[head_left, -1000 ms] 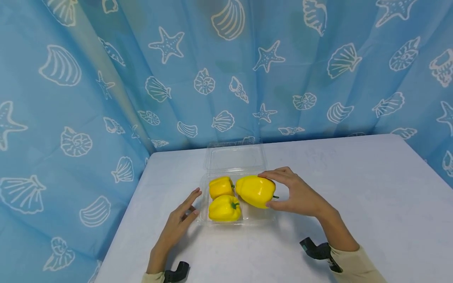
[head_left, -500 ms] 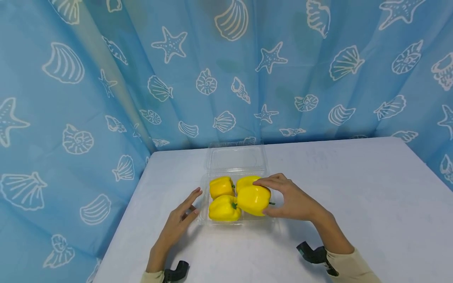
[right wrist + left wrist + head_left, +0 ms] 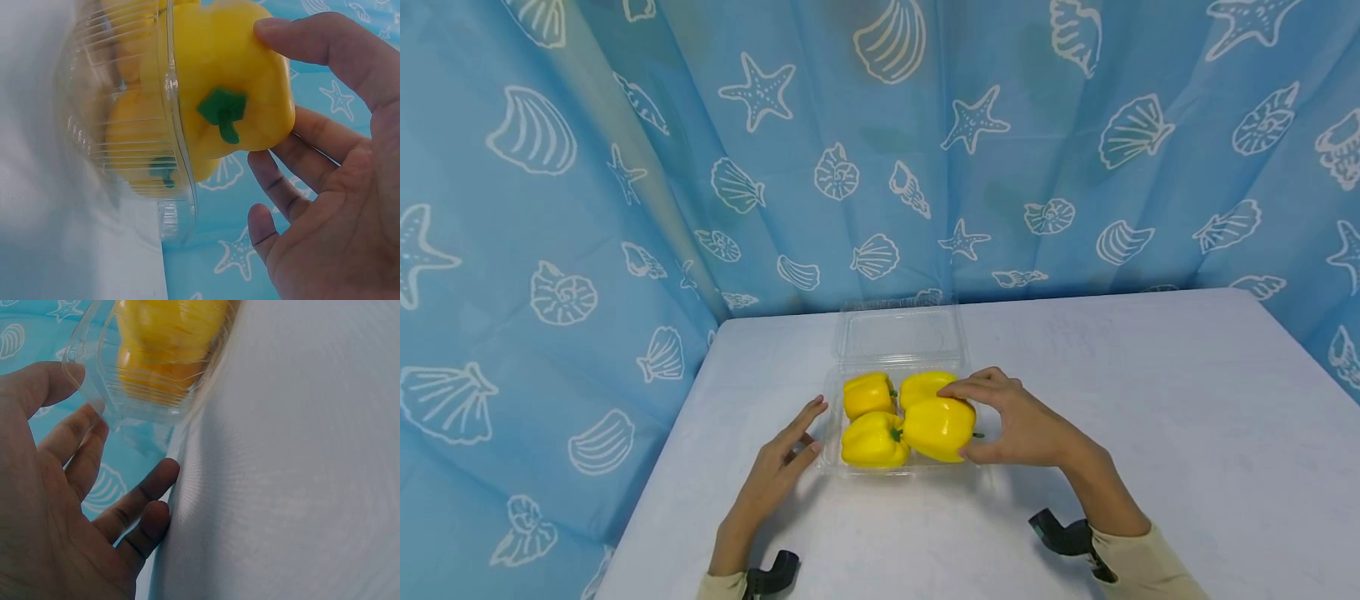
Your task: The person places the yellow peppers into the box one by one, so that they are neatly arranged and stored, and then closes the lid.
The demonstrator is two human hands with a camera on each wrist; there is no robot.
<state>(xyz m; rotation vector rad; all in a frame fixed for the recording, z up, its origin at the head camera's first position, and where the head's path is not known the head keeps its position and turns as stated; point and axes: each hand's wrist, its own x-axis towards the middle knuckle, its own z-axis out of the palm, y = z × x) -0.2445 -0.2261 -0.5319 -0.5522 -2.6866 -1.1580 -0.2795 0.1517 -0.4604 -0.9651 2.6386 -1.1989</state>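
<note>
My right hand (image 3: 1030,425) grips a yellow bell pepper (image 3: 938,429) with a green stem, thumb on one side and fingers on the other. The pepper is at the front right of a clear plastic container (image 3: 880,473), its stem end facing right. In the right wrist view, this pepper (image 3: 231,75) stands partly above the container's rim. Three more yellow peppers sit inside: one at back left (image 3: 868,396), one at front left (image 3: 874,440), and one at back right (image 3: 921,386), partly covered. My left hand (image 3: 777,473) has its fingers spread, fingertips right at the container's left rim.
The container's hinged lid (image 3: 898,335) lies folded back behind it. A white cloth (image 3: 1135,383) covers the table. Blue curtains (image 3: 820,92) with shells and starfish hang at the back and left. Black camera mounts (image 3: 1060,533) sit on both wrists.
My right hand has moved left and slightly toward the front with its pepper, settling lower over the front right. The back right pepper came into sight. My left hand stays put.
</note>
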